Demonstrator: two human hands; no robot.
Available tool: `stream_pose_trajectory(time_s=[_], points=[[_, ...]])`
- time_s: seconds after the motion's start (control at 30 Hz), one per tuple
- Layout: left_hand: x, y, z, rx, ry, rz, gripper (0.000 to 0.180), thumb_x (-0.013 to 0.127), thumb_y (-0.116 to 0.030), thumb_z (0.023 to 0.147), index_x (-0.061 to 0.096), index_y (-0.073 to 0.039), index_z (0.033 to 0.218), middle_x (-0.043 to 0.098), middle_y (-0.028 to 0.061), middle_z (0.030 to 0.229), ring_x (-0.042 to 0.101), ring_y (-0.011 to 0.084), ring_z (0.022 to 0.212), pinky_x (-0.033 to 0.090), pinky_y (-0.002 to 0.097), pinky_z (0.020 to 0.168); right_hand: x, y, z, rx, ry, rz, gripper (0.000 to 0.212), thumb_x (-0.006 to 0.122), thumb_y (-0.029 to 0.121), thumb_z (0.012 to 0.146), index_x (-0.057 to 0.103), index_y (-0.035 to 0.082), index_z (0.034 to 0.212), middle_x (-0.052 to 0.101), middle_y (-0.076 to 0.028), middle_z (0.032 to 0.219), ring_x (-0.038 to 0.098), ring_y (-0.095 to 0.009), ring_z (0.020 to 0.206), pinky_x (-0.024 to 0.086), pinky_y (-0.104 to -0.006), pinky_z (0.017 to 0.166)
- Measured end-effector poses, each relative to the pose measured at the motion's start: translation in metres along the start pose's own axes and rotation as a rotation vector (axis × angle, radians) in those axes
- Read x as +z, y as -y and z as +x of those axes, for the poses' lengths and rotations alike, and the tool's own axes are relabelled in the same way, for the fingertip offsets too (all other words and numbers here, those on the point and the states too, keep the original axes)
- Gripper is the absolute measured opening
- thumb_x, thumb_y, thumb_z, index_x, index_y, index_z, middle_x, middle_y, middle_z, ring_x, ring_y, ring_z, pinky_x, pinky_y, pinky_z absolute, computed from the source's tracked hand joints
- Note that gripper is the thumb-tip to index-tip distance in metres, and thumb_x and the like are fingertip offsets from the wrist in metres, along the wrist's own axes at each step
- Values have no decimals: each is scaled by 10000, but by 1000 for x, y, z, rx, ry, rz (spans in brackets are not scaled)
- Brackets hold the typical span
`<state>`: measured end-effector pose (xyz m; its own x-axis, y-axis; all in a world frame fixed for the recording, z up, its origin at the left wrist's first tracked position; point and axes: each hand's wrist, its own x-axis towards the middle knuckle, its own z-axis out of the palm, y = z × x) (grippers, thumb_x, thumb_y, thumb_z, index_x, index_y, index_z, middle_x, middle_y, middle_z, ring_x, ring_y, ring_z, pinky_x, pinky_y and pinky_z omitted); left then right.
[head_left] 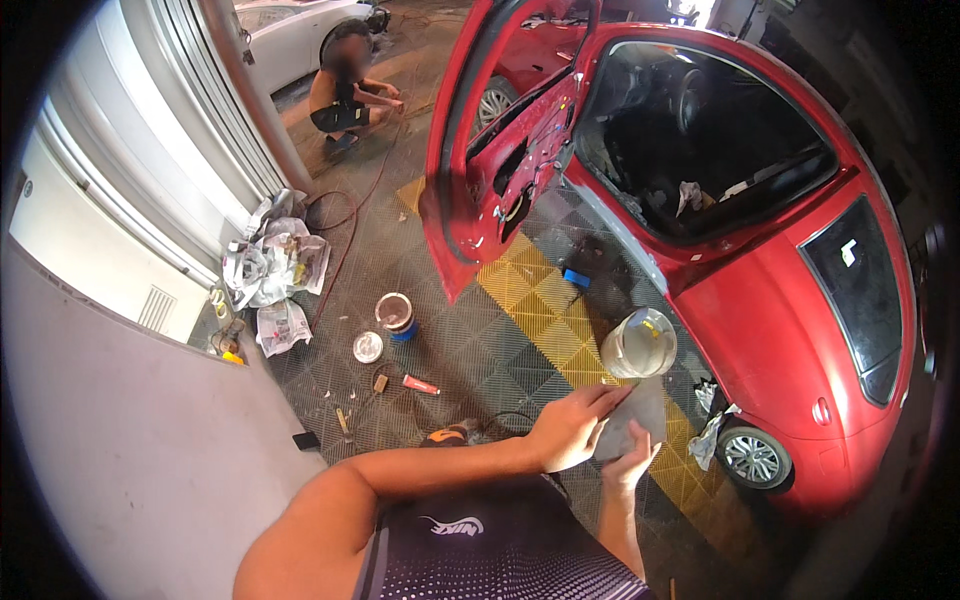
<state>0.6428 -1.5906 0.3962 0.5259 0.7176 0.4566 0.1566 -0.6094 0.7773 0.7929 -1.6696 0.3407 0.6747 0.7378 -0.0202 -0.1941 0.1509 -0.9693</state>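
Observation:
A thin grey sheet [640, 408], which looks like sandpaper, is held between my two hands. My left hand [566, 432] reaches across from the left, its fingers closed at the sheet's upper left edge. Lower down, my right hand [630, 462] grips the sheet with its thumb lying on the face. Just beyond the sheet is a clear round tub [640, 345] with cloudy liquid in it. Whether the sheet touches the tub's rim I cannot tell.
To the right stands a red car [760, 330], its stripped door [500, 170] swung open. An open can [396, 311], lid [368, 347], red tube [420, 384] and blue block [576, 278] lie on the tiled floor. Crumpled newspaper [280, 262] lies left. Another person [345, 90] squats far off.

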Motion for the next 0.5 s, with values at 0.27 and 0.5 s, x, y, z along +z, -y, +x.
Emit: stream_pose_trajectory(time_s=[0.27, 0.5], points=[[18, -5, -2, 7, -38, -2, 533, 659, -83, 874, 578, -84, 1402, 675, 128, 1156, 691, 354, 976, 596, 419, 785, 28, 16, 36, -157, 359, 369, 827, 415, 610, 1041, 330, -55, 1526, 483, -184, 1468, 462, -298, 1373, 323, -431, 1180], [8, 5, 39, -59, -214, -28, 615, 702, -55, 802, 574, -90, 1403, 687, 152, 1131, 693, 333, 942, 577, 430, 754, 48, 7, 22, -90, 376, 64, 915, 352, 720, 1009, 361, -23, 1542, 502, -152, 1454, 484, -269, 1330, 330, -421, 1151]])
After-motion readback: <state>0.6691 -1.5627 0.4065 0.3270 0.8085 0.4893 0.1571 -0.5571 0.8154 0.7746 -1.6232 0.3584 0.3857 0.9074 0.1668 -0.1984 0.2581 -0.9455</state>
